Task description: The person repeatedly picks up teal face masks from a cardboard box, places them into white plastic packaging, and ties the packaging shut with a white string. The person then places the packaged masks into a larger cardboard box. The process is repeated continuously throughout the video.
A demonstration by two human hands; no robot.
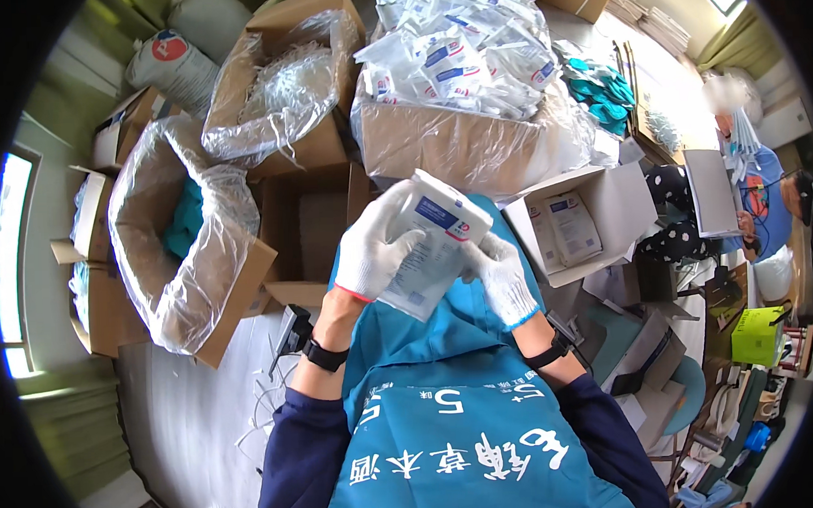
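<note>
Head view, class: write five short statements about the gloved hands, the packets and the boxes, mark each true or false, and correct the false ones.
1. Both hands wear white gloves. True: left hand, right hand.
2. The hands hold a stack of flat white packets. True.
3. The left hand is empty. False: it grips the stack's left side.
4. The large carton behind the hands is heaped with white packets. True.
5. The small white box to the right is shut. False: it is open, with packets inside.
</note>
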